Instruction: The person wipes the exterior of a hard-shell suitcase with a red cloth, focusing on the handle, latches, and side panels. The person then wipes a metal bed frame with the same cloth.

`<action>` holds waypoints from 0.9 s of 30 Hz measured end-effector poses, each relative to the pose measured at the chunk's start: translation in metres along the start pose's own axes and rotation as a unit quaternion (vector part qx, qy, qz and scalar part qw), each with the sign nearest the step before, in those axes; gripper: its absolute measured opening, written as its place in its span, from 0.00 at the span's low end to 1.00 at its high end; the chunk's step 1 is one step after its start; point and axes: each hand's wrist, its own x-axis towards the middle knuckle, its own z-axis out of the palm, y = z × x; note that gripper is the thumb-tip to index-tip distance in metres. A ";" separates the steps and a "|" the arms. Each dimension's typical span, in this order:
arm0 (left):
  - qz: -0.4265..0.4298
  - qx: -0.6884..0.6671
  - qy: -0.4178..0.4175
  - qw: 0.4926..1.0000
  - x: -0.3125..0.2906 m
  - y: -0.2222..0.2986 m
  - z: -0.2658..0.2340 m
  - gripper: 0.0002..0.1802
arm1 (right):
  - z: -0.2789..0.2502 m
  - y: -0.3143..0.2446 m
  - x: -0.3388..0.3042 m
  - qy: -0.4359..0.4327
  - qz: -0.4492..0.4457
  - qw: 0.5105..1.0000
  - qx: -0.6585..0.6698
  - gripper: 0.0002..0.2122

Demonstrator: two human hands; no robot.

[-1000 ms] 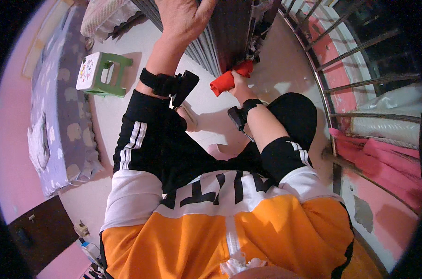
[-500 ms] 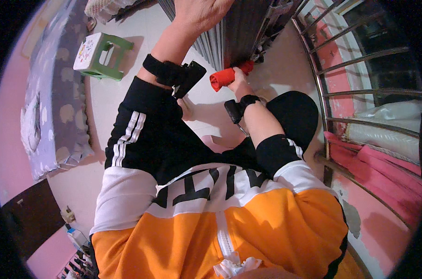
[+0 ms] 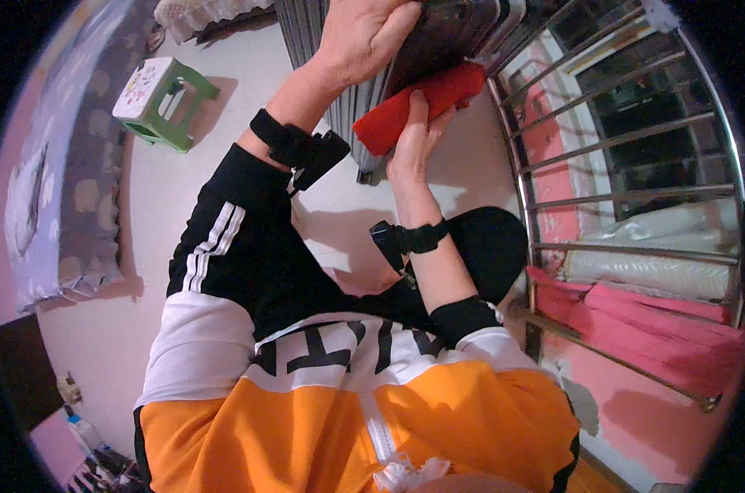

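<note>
1. Lavender, ruffle-edged fabric cover (image 3: 85,205) with pale animal shapes.
2. Boxy green plastic stool (image 3: 179,103) with a printed white seat.
3. Left hand (image 3: 362,41), at the upper part of a tall, ribbed grey object with a flat dark face (image 3: 438,41); partly hidden, so I cannot tell whether it grips.
4. Soft, bright red folded cloth (image 3: 450,89) at that object's lower end, grasped by the right hand (image 3: 416,146), thumb on top.
5. Shiny tubular metal railing (image 3: 627,195) beside rumpled pink fabric (image 3: 635,316).

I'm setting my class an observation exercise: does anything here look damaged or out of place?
Yes: the pink wall below the pink cloth, at lower right, looks damaged. A ragged grey patch breaks its surface, as though paint has flaked away.
</note>
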 end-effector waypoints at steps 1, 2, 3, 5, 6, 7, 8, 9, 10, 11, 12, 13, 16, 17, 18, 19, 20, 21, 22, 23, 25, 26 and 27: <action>-0.002 -0.009 -0.007 1.000 -0.001 -0.001 -0.002 0.25 | 0.006 -0.012 0.000 -0.026 -0.040 0.999 -0.017 0.32; -0.004 -0.019 -0.016 1.000 -0.001 -0.002 -0.003 0.25 | 0.011 -0.023 0.001 -0.047 -0.096 0.993 -0.053 0.32; -0.004 -0.021 -0.023 1.000 -0.002 -0.004 -0.004 0.26 | 0.016 -0.033 0.002 -0.073 -0.154 0.982 -0.080 0.32; -0.003 -0.053 -0.016 0.998 -0.004 -0.010 -0.005 0.27 | 0.028 -0.050 0.005 -0.121 -0.266 0.950 -0.113 0.32; -0.004 -0.070 -0.013 0.997 -0.006 -0.013 -0.004 0.27 | 0.034 -0.057 0.007 -0.121 -0.334 0.920 -0.164 0.31; 0.039 -0.028 0.032 0.998 -0.008 -0.016 -0.001 0.26 | 0.040 -0.064 0.010 -0.119 -0.400 0.883 -0.214 0.30; 0.041 -0.037 0.041 0.998 -0.008 -0.020 0.003 0.27 | 0.045 -0.071 0.014 -0.116 -0.467 0.836 -0.264 0.29; 0.044 -0.044 0.051 0.997 -0.008 -0.023 0.006 0.28 | 0.050 -0.079 0.019 -0.128 -0.496 0.810 -0.283 0.29; 0.045 -0.052 0.060 0.996 -0.008 -0.025 0.009 0.29 | 0.052 -0.086 0.022 -0.133 -0.518 0.785 -0.312 0.29; 0.033 -0.051 0.080 0.995 -0.009 -0.025 0.013 0.27 | 0.053 -0.094 0.024 -0.136 -0.536 0.759 -0.343 0.29; 0.041 -0.063 0.091 0.993 -0.009 -0.025 0.014 0.27 | 0.054 -0.100 0.026 -0.140 -0.554 0.731 -0.373 0.30; 0.048 -0.075 0.103 0.991 -0.010 -0.024 0.015 0.26 | 0.056 -0.106 0.027 -0.106 -0.591 0.689 -0.405 0.32; 0.050 -0.101 0.131 0.985 -0.011 -0.015 0.014 0.25 | 0.058 -0.122 0.026 -0.135 -0.566 0.662 -0.471 0.34; 0.046 -0.111 0.129 0.984 -0.011 -0.012 0.012 0.26 | 0.059 -0.126 0.025 -0.143 -0.570 0.646 -0.487 0.35; 0.041 -0.121 0.127 0.984 -0.012 -0.008 0.009 0.26 | 0.061 -0.129 0.024 -0.148 -0.568 0.632 -0.505 0.35; 0.042 -0.137 0.127 0.982 -0.015 -0.006 0.004 0.27 | 0.063 -0.131 0.022 -0.153 -0.567 0.619 -0.522 0.35; 0.025 -0.204 0.114 0.972 -0.018 -0.003 -0.001 0.29 | 0.065 -0.132 0.020 -0.151 -0.565 0.609 -0.536 0.35; 0.008 -0.270 0.101 0.958 -0.021 0.000 -0.005 0.30 | 0.067 -0.132 0.017 -0.150 -0.563 0.600 -0.549 0.35; -0.020 -0.340 0.080 0.937 -0.025 0.003 -0.008 0.32 | 0.069 -0.132 0.013 -0.146 -0.563 0.593 -0.557 0.35; -0.113 -0.437 0.024 0.892 -0.035 0.008 -0.012 0.39 | 0.071 -0.131 0.009 -0.149 -0.563 0.587 -0.562 0.36; -0.151 -0.484 0.069 0.859 -0.048 0.017 -0.012 0.39 | 0.074 -0.128 -0.003 -0.171 -0.571 0.538 -0.596 0.37; -0.171 -0.492 0.099 0.848 -0.054 0.019 -0.011 0.36 | 0.075 -0.128 -0.008 -0.177 -0.573 0.515 -0.612 0.37; -0.230 -0.542 0.155 0.793 -0.057 0.019 -0.010 0.31 | 0.076 -0.129 -0.012 -0.217 -0.551 0.509 -0.624 0.40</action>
